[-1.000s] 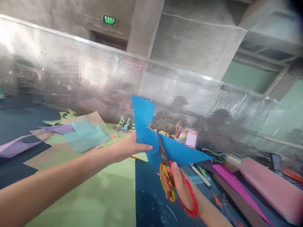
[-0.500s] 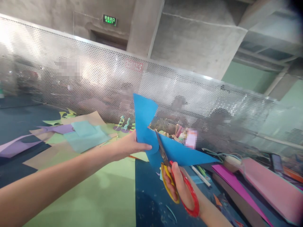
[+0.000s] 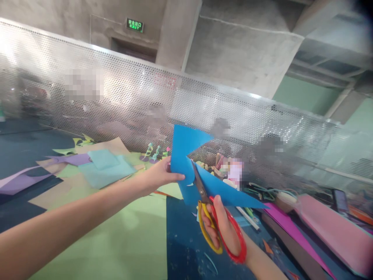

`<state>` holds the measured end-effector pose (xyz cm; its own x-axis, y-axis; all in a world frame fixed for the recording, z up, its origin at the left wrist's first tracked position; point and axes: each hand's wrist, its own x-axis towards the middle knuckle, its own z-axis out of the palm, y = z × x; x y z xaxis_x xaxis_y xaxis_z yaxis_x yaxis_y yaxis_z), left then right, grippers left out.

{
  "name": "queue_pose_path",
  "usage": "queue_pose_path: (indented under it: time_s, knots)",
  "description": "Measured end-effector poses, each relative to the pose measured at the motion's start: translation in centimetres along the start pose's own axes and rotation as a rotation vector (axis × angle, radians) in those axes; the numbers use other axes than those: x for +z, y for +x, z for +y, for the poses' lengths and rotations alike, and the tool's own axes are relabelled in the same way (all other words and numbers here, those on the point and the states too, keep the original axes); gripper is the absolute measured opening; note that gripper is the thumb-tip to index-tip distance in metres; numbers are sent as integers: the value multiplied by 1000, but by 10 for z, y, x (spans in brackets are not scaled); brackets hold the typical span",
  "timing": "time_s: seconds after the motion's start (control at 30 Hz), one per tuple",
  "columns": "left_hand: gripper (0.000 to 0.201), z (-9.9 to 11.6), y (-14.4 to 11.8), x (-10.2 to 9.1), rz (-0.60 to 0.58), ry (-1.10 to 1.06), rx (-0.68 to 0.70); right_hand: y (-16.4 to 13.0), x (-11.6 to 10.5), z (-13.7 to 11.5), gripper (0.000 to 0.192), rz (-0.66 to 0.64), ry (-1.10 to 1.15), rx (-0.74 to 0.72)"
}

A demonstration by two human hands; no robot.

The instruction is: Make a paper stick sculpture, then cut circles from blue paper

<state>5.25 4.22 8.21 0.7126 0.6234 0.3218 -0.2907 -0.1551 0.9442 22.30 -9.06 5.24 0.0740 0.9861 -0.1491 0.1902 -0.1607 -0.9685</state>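
A sheet of blue paper [image 3: 182,146], partly cut with a wide notch at its upper right, is raised above the table. My left hand [image 3: 163,175] grips its left edge, thumb in front and the other fingers mostly hidden behind. In my right hand [image 3: 223,225] are scissors [image 3: 204,196] with one red and one yellow handle, thumb in the red loop and fingers in the yellow one. Their blades point up and to the left against the paper, beside my left thumb. A long pointed flap of the blue sheet extends to the right behind the scissors.
Light green paper [image 3: 116,237] covers the near left of the dark table [image 3: 186,245]. Cut purple, teal and tan sheets lie farther left. Magenta [image 3: 279,214] and pink sheets [image 3: 329,229], scraps and a phone [image 3: 340,201] lie right. A perforated metal screen [image 3: 122,89] stands behind.
The blue paper has turned slightly, its top shifting right and down and its right point dipping. My left hand has moved a little. The scissors stay in almost the same place.
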Motion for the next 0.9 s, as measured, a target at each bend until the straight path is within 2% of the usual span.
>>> queue_pose_path:
  time_s: [0.2,0.4,0.7,0.9]
  knots:
    - [36,-9,1,4,95,38,69,2,5,2,68,-65,108,-35]
    - [36,-5,2,0,65,100,92,1,3,7,64,28,38,11]
    - [36,0,3,-9,54,315,84,0,3,2,62,67,4,55]
    - [36,3,3,-9,28,297,90,0,6,1,61,121,37,99]
